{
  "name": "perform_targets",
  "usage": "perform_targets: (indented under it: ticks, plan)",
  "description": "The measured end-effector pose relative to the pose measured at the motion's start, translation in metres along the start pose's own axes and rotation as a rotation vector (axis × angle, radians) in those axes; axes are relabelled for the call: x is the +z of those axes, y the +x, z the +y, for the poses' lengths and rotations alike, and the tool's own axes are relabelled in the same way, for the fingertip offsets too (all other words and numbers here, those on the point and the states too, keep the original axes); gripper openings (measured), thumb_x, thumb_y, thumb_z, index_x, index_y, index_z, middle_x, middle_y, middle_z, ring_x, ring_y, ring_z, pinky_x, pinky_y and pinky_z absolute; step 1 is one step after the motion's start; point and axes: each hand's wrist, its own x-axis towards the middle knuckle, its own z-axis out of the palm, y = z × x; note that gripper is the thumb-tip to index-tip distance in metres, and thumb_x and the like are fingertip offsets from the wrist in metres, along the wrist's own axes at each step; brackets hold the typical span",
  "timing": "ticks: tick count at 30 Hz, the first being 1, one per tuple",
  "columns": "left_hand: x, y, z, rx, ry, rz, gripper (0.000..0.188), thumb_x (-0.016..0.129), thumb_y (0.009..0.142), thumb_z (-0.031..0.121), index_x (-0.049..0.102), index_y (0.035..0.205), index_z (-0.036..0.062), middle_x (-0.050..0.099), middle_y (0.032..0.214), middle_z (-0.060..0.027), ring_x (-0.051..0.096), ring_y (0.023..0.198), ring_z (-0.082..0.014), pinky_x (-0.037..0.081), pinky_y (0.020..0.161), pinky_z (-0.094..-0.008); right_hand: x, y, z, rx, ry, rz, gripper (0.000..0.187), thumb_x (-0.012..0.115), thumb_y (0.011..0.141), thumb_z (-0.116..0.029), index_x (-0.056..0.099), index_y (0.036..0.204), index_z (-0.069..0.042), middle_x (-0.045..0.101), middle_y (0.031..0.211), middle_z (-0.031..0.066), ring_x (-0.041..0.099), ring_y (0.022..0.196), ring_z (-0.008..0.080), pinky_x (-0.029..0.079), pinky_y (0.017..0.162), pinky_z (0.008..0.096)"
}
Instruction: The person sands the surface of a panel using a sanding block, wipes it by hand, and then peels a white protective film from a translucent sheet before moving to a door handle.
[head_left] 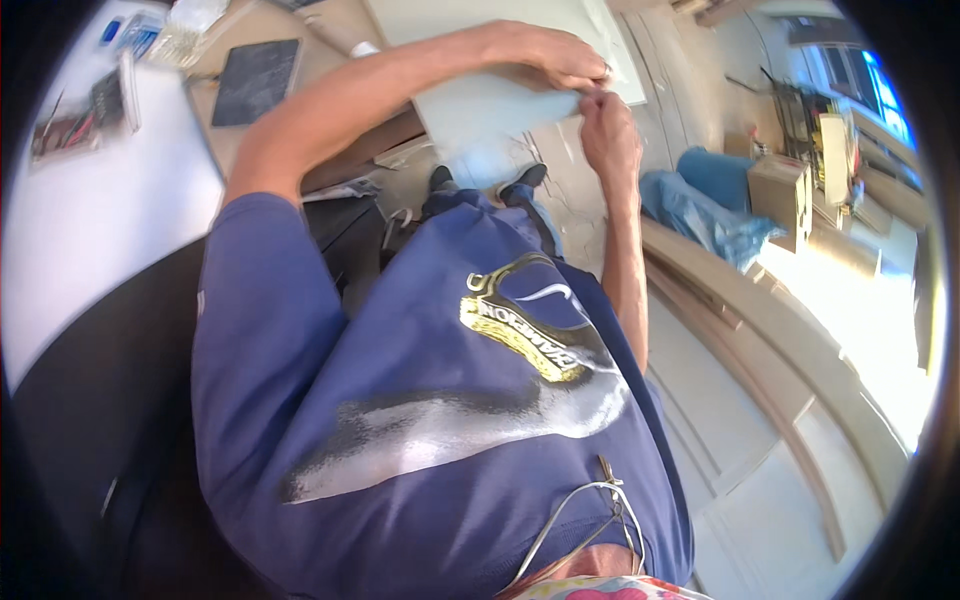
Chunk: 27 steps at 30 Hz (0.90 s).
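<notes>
A pale, flat panel (465,110) with straight edges lies in front of me, above my feet. Across its far part reaches my left arm, and my left hand (565,58) is closed at the panel's right side. My right hand (610,135) comes up from below, fingers curled, and meets the left fingertips there. Both hands seem to pinch one small spot by the panel's edge. What lies between the fingers is too small and blurred to name.
On the left stands a white table (100,220) with a box of tools (85,115). A dark rectangular sheet (257,82) rests on brown board. At right are blue plastic sheeting (700,205), a cardboard box (780,195) and long wooden boards (760,300). A black chair (100,440) is at lower left.
</notes>
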Motion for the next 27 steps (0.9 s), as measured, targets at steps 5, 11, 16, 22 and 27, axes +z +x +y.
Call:
perform_targets:
  ticks: [5,11,16,22,27]
  plan:
    - [-0.008,0.002,0.087,-0.484,0.017,0.273,0.025,0.066,0.091,0.022,0.067,0.110,0.0067,0.074,0.092,-0.0122,0.072,0.091,-0.0365,0.057,0.076,-0.0508,-0.015,0.005,0.016,-0.140,0.149,-0.104,0.030,0.059,0.099,-0.025,0.064,0.111,0.003,0.069,0.106,0.0267,0.066,0.101,0.0468,0.050,0.083,0.0528]
    - [0.023,-0.015,0.144,-0.535,-0.123,0.557,0.022,0.065,0.090,0.013,0.068,0.111,0.0052,0.073,0.100,-0.0126,0.074,0.093,-0.0344,0.059,0.073,-0.0495,-0.020,-0.012,0.014,-0.210,0.193,0.058,0.022,0.065,0.096,-0.017,0.064,0.105,0.003,0.068,0.092,0.0234,0.067,0.090,0.0432,0.051,0.077,0.0480]
    - [0.028,-0.022,0.130,-0.556,0.035,0.525,0.018,0.065,0.091,0.013,0.069,0.107,0.0053,0.072,0.096,-0.0122,0.073,0.091,-0.0341,0.058,0.072,-0.0488,-0.023,-0.002,0.018,-0.212,0.063,0.012,0.024,0.063,0.099,-0.021,0.060,0.096,0.002,0.067,0.090,0.0238,0.065,0.087,0.0445,0.050,0.075,0.0515]
    - [0.034,-0.032,0.119,-0.524,-0.090,0.642,0.022,0.067,0.093,0.018,0.070,0.110,0.0032,0.073,0.104,-0.0139,0.070,0.095,-0.0355,0.056,0.081,-0.0469,-0.033,0.006,0.009,-0.279,-0.174,-0.143,0.025,0.052,0.106,-0.023,0.057,0.103,0.001,0.064,0.107,0.0254,0.062,0.101,0.0462,0.048,0.084,0.0557]
    - [0.029,-0.039,0.122,-0.543,-0.312,0.720,0.027,0.069,0.093,0.023,0.070,0.113,0.0043,0.073,0.103,-0.0156,0.069,0.097,-0.0378,0.054,0.085,-0.0472,-0.032,-0.002,0.002,-0.307,-0.147,-0.066,0.020,0.052,0.105,-0.019,0.054,0.108,0.000,0.062,0.110,0.0268,0.063,0.099,0.0470,0.049,0.080,0.0555]
